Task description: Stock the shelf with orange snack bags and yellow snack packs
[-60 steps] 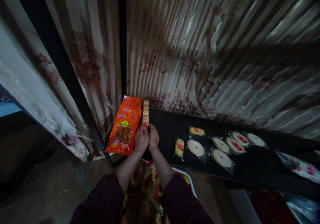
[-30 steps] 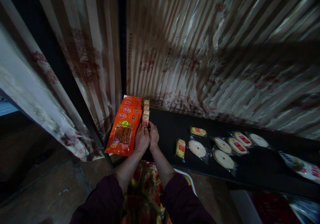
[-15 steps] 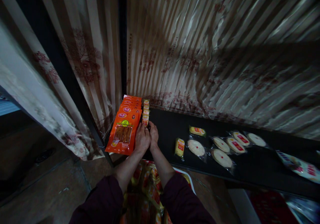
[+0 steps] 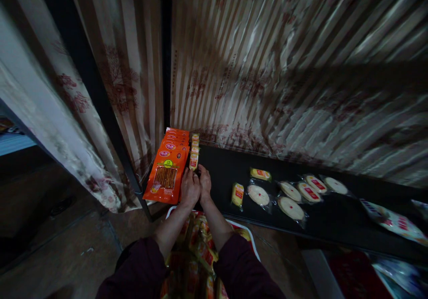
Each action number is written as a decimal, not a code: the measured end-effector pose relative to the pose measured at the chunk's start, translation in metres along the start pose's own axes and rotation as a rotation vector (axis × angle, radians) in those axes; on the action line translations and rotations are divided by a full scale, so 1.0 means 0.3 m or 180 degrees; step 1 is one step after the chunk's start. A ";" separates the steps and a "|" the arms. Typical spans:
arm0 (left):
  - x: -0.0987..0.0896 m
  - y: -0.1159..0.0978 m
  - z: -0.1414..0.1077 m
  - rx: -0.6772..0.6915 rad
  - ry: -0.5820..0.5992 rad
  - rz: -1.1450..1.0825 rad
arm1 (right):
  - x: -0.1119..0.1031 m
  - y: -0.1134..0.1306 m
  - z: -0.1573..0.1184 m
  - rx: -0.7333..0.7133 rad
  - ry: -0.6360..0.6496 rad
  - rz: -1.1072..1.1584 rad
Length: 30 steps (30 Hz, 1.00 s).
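Along the left end of the black shelf runs a row of small yellow wrapped cakes point(image 4: 194, 161). Close together at its near end are my left hand point(image 4: 190, 188) and my right hand point(image 4: 205, 184), fingers bent inward and fingertips by the nearest cake. Whatever lies between or under the fingers is hidden. Immediately left of my left hand, overlapping orange snack packets point(image 4: 166, 174) lie in a line; the front one shows brown sticks through a window. Below my forearms, a white-rimmed tub point(image 4: 252, 241) holds many yellow and red wrapped cakes.
Farther right on the black shelf point(image 4: 220, 174) lie two yellow wrapped cakes point(image 4: 237, 195), several round flat breads in clear wrap point(image 4: 258, 195) and a colourful bag point(image 4: 397, 222). A dark post point(image 4: 166, 58) and patterned curtains point(image 4: 214, 76) stand behind. A red box point(image 4: 354, 274) sits lower right.
My hands have drawn back slightly toward me, and more of the nearest wrapped cake shows beyond the fingertips. The view has shifted a little, showing more of the tub's rim.
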<state>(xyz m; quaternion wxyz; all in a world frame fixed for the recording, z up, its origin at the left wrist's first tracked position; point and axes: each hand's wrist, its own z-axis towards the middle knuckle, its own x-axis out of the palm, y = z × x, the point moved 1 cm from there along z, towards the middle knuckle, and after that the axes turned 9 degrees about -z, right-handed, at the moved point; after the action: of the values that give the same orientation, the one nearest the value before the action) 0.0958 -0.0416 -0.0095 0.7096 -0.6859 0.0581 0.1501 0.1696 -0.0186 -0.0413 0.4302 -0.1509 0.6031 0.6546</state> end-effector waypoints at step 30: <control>-0.121 0.077 -0.316 0.0464 0.0382 0.0120 | -0.127 0.035 -0.372 -0.0329 0.0164 -0.0201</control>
<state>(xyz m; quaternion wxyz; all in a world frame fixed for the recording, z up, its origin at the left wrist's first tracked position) 0.0664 -0.1401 -0.0263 0.7500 -0.6390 0.1243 0.1174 0.1482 -0.1346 -0.0325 0.4266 -0.2087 0.5742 0.6669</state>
